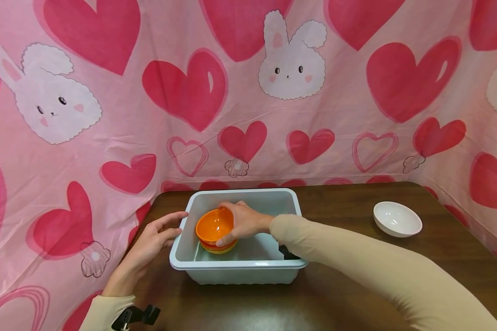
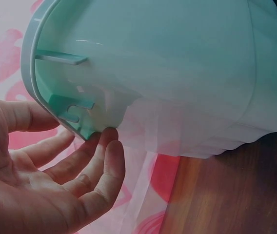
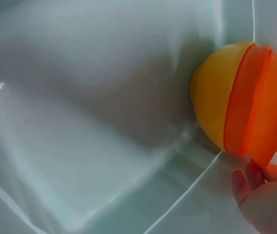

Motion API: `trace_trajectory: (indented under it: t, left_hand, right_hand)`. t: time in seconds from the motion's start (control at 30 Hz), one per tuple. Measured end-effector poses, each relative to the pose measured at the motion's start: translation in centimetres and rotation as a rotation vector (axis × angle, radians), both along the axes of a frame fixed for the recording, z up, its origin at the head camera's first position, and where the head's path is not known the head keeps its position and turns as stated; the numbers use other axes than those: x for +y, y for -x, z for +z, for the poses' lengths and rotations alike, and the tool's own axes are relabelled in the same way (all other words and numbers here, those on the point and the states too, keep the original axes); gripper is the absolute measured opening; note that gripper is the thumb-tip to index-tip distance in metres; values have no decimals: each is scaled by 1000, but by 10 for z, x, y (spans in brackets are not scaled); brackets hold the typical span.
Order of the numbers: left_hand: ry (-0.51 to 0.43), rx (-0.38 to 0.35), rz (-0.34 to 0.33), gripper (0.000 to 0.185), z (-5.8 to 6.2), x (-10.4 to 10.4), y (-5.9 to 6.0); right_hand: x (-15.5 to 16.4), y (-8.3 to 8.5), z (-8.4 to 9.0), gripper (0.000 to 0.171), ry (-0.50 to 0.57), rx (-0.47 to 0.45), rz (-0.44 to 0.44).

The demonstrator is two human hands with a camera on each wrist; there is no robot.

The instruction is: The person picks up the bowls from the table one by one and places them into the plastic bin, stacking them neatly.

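My right hand (image 1: 246, 220) reaches into a pale grey-blue plastic basin (image 1: 242, 271) and grips the top orange bowl (image 1: 213, 225) by its rim, thumb on the near side and fingers on the far side. Below it in the stack, the right wrist view shows a red-orange bowl (image 3: 243, 100) and a yellow bowl (image 3: 214, 95). The top bowl sits slightly raised and tilted in the stack. At the basin's left rim my left hand (image 1: 155, 239) touches the edge with loosely bent fingers (image 2: 111, 163), some of them under the rim.
A white bowl (image 1: 397, 219) stands on the right part of the dark wooden table (image 1: 335, 197). Pink cloth (image 1: 248, 110) with hearts and rabbits hangs behind and on both sides. A black wrist camera mount (image 1: 136, 317) sits on the left sleeve.
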State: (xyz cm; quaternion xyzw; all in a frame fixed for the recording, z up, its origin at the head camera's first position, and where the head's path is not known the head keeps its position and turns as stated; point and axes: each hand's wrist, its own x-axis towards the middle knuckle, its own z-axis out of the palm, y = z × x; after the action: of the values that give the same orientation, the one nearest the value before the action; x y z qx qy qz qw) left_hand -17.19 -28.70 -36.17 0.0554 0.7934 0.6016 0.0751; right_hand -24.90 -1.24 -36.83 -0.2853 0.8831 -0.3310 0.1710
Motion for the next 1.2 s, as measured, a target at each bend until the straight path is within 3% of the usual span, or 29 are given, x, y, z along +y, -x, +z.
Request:
trace_trajectory:
  t: [0.4,1.2]
  left_hand:
    - [-8,2,-10,52,0,-1,0]
    - [-2,-3,-3,51,0,-1,0]
  right_hand:
    - [-1,-1,-1,104,4,-7,-21]
    - [-5,-2,-6,100,-23,0,-13]
